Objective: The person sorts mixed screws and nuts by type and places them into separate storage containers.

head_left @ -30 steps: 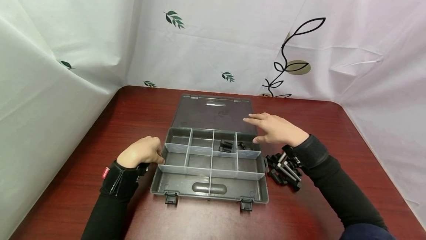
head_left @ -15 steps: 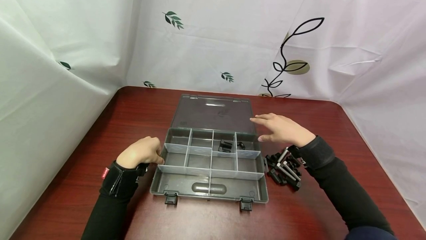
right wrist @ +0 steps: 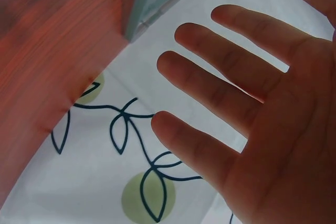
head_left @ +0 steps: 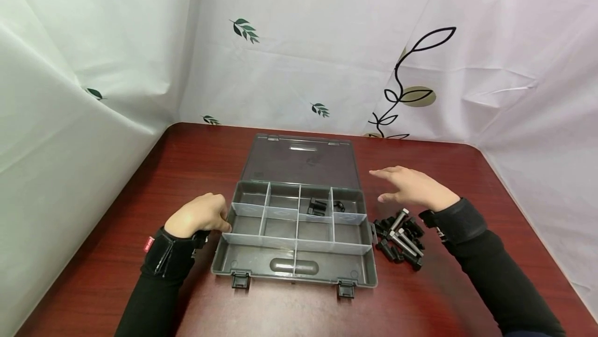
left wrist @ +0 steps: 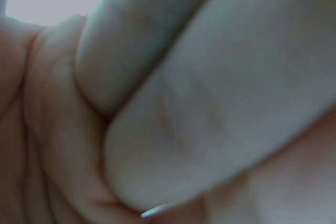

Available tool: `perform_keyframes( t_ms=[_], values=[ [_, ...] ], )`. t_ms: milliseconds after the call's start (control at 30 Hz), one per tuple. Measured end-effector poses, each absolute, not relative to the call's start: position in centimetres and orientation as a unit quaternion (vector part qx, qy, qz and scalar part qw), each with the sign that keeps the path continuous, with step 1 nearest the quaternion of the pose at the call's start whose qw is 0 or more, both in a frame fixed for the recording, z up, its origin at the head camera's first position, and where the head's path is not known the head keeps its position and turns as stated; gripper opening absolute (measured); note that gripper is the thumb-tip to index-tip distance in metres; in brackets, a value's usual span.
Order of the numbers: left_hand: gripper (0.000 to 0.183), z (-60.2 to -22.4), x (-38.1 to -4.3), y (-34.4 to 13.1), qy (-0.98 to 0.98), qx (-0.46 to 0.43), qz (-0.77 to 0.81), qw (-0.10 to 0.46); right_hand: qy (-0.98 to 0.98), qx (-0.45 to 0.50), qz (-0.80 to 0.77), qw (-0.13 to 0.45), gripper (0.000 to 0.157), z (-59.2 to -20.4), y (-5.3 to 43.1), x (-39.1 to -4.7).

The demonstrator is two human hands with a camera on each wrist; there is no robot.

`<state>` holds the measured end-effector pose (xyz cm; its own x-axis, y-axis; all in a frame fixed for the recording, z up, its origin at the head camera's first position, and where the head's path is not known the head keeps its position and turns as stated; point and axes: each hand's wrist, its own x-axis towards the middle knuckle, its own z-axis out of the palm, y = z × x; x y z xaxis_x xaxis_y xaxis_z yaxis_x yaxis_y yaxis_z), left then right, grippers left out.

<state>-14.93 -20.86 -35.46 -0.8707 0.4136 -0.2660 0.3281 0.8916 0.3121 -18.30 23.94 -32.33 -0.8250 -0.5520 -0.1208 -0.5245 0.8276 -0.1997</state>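
Observation:
A grey plastic compartment box lies on the table with its translucent lid folded back flat. My left hand grips the box's left rim; in the left wrist view its fingers are curled in against the palm. Black bolts lie in the third back compartment, and a small black piece sits in the back right one. Right of the box is a pile of black and silver hex bolts. My right hand hovers behind that pile, fingers extended and holding nothing.
White dividers split the box into several compartments. Two black latches hang off its front edge. The reddish-brown table is bordered at the back and sides by white patterned cloth.
My right hand has moved right, from over the box's back right corner to beyond its right side, fingers still spread. The left hand stays at the rim. The pile shows more fully.

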Motion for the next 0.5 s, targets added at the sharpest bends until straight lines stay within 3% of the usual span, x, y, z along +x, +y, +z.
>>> perform_keyframes(
  t_ms=[500],
  values=[
    [0.034,-35.5,-15.0,-20.8,0.958,0.196,0.130,0.163,0.952,-0.265,-0.077,0.135,0.064,-33.3,25.2,-18.5]
  ],
)
